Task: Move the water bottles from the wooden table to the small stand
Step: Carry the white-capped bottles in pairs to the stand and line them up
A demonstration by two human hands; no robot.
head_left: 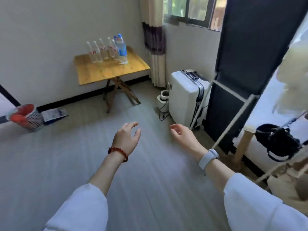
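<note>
Grey plank floor (150,172) fills most of the view, white wall (50,30) behind with a black skirting strip along its foot. Tall dark panel (253,55) stands at 2 o'clock, window (190,9) and a cream-and-purple curtain (154,39) at 12 to 1 o'clock. White hard-shell suitcase (185,97) upright on the floor at 1 o'clock, just beside the dark panel; small white pot-like item (163,99) with a cord next to it on its left. Wooden folding counter (113,70) at 11 o'clock against the wall, raised lip on the edges, crossed legs below. Water bottles (106,50) stand upright in a tight cluster at the back of the counter top: several clear ones with white caps, a bigger blue-labelled bottle (122,49) at the cluster's right end. Exact count unclear, blurred. Patterned bin with red contents (26,117) at 9 o'clock on the floor, a flat printed packet (53,114) just beside it. Black bag (278,140) hangs at 3 o'clock on a pale frame. Left hand (127,137), red bead bracelet at the wrist, grip wide and relaxed, holding nothing. Right hand (181,134), pale wristband, fingers loosely curled, grip empty. Both hands are out over the floor, well apart from the counter.
</note>
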